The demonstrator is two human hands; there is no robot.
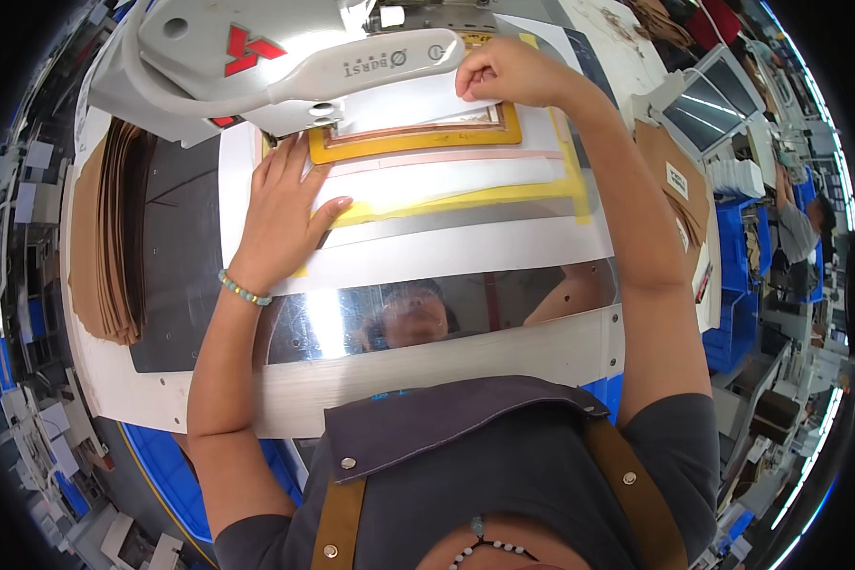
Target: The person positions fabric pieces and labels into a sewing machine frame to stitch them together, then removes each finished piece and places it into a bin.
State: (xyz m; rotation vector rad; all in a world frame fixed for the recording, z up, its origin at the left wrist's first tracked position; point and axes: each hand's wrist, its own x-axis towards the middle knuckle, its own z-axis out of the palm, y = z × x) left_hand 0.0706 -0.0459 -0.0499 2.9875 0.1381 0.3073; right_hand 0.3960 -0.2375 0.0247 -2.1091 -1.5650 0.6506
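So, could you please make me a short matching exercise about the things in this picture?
Column one:
1. Left hand
2. Right hand
3. Frame
4. Bracelet

Column two:
a. Yellow, with the machine overhanging part of it
b. Beaded, worn around a wrist
c. Palm down, thumb held apart
d. Fingers curled in

Right pairs: 1-c, 2-d, 3-a, 4-b

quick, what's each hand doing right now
Left hand: open, laid flat beside the yellow frame, holding nothing visible.
Right hand: curled closed at the white sheet; whether it grips it cannot be told.
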